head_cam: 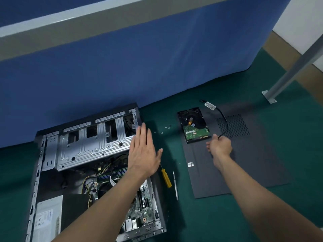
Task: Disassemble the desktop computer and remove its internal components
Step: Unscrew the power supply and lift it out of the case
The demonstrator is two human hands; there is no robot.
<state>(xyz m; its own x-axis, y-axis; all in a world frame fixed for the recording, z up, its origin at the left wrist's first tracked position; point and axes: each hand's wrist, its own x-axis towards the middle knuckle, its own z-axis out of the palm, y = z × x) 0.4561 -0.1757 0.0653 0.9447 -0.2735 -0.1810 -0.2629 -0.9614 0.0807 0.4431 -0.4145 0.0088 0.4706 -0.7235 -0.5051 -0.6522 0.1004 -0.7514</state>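
Hovering the flat, empty left hand (143, 152) over the case (158, 206), pinching the cable (224, 117) in the right hand (219, 145), probably grouping it with the hard drive (193, 124).

Blue backdrop over green floor

A blue cloth backdrop (139, 70) with a grey band (87, 28) meets the green floor (244, 217); at right, a slanted grey metal post (297, 67), a tan strip (279, 48) and a white wall (300, 18).

computer case (52, 154) on its side, open, motherboard (139, 203) exposed | hard drive (194, 125) board-up on side panel (244, 154)
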